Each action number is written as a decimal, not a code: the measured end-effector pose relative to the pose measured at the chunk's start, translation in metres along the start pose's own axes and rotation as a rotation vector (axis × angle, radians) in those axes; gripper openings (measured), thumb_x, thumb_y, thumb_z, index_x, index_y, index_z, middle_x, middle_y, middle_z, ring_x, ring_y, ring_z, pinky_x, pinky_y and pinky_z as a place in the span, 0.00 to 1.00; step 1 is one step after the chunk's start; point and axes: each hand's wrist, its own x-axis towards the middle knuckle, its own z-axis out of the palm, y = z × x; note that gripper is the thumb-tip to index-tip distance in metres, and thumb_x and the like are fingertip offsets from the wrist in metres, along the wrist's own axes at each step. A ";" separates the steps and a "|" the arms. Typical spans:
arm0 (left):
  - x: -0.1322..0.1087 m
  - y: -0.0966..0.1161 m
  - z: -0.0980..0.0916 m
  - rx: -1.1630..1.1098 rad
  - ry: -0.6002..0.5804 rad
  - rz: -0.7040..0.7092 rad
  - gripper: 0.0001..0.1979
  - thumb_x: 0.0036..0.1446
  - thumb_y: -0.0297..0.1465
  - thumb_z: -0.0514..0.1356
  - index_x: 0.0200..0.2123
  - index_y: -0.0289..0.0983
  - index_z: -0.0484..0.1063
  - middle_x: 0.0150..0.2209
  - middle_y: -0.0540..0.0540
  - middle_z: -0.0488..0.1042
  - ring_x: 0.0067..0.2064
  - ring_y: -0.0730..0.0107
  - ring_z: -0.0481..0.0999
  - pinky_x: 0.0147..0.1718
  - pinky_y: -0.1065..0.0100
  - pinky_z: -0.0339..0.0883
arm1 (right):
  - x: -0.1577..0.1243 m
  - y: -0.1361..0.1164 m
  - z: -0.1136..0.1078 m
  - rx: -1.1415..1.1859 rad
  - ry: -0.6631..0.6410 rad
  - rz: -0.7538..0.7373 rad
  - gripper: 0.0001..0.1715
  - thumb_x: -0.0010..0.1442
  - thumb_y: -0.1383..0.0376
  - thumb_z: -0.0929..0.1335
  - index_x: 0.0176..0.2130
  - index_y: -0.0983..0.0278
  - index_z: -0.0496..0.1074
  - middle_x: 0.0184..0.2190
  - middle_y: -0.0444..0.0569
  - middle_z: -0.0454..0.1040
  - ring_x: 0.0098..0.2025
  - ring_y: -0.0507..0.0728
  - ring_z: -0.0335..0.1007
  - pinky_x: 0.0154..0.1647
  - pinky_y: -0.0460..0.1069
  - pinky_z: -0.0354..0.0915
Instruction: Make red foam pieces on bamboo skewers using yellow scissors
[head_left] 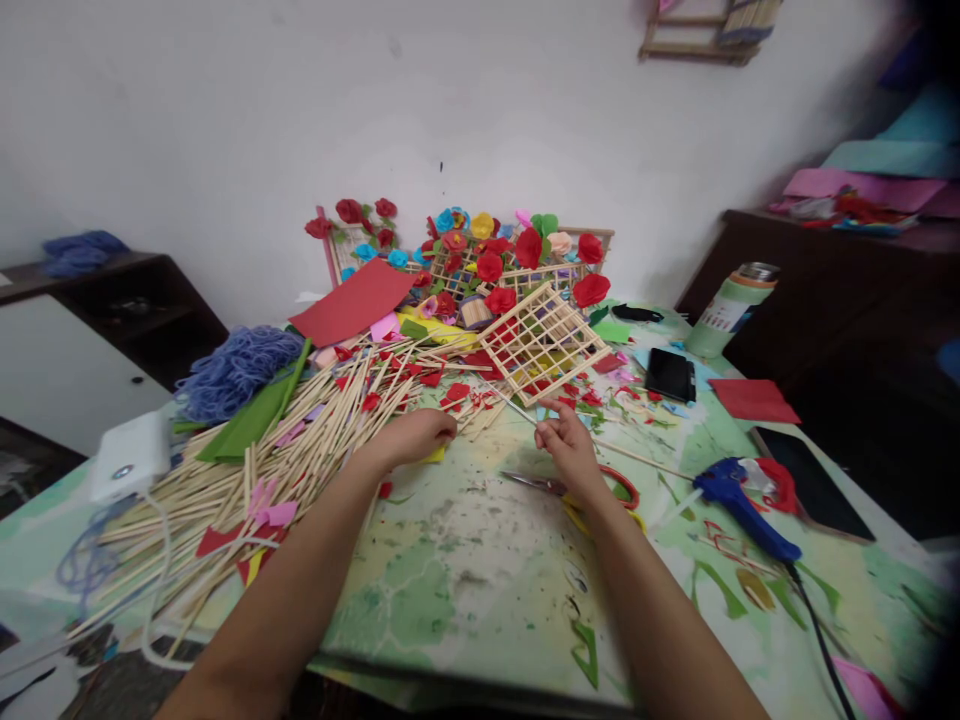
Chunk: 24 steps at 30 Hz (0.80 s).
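Note:
My left hand [415, 437] rests palm down on the table at the edge of a heap of thin wooden sticks [300, 440], fingers curled over a yellow scrap. My right hand [568, 446] pinches one thin wooden stick [517, 408] near its middle; the stick runs up left toward a small wooden lattice frame [541, 342]. Scissors with red and yellow handles [600, 490] lie just under my right wrist.
Paper flowers on lattice frames [487, 255] lean against the wall. A blue glue gun [739, 505], black phone [670, 374], green bottle [731, 308], red sheet [352, 300], blue yarn [236, 368] and white box [131, 455] surround the green table [465, 570].

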 end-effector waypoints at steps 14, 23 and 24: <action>-0.001 0.002 -0.007 0.136 0.234 -0.022 0.10 0.54 0.29 0.51 0.33 0.36 0.71 0.35 0.42 0.72 0.40 0.64 0.69 0.39 0.66 0.61 | -0.001 0.005 0.002 -0.331 -0.158 -0.016 0.12 0.55 0.64 0.59 0.31 0.65 0.70 0.18 0.42 0.64 0.22 0.51 0.59 0.26 0.46 0.55; 0.017 0.064 0.024 0.246 0.229 0.216 0.12 0.57 0.29 0.50 0.45 0.36 0.65 0.39 0.43 0.71 0.44 0.64 0.69 0.43 0.63 0.61 | -0.003 -0.003 0.005 -0.246 -0.264 -0.009 0.11 0.55 0.63 0.60 0.29 0.64 0.70 0.17 0.41 0.63 0.22 0.50 0.58 0.27 0.46 0.56; 0.018 0.067 0.028 0.271 0.199 0.176 0.12 0.58 0.28 0.50 0.45 0.37 0.64 0.37 0.44 0.72 0.41 0.65 0.70 0.40 0.65 0.62 | -0.003 -0.004 0.005 -0.225 -0.269 -0.011 0.11 0.55 0.63 0.60 0.28 0.64 0.69 0.17 0.41 0.63 0.22 0.50 0.58 0.27 0.46 0.56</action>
